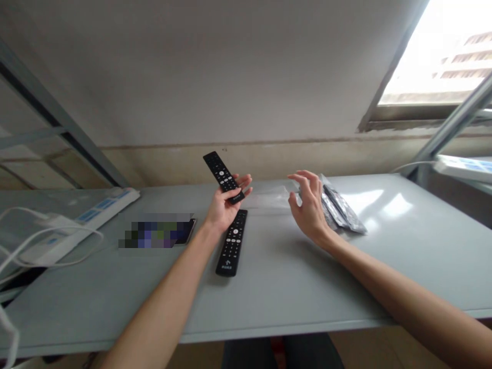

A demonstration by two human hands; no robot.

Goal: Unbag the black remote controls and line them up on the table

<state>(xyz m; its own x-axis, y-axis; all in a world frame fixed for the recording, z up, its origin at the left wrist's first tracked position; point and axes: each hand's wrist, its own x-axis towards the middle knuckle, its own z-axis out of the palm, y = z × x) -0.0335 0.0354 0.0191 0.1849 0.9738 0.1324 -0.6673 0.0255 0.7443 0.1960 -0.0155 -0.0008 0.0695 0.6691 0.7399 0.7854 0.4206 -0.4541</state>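
My left hand (pixel 225 207) grips a black remote control (pixel 220 171) by its lower end, thumb over the front, and holds it tilted above the table. Below that hand a second black remote control (pixel 231 246) lies face up on the grey table (pixel 292 292). My right hand (pixel 309 207) is raised with fingers apart and curved, and nothing shows in it. Just behind and right of it are clear plastic bags with dark contents (pixel 342 210), partly hidden by the hand. Between my hands a flat, clear plastic sheet or bag (pixel 269 199) lies on the table.
A phone-like device (pixel 186 231), its screen blurred out, lies left of my left arm. Farther left is a white power strip (pixel 92 218) with looping white cables (pixel 86 264). Metal posts stand at both sides, and another power strip (pixel 465 168) sits at the right. A wall closes the back.
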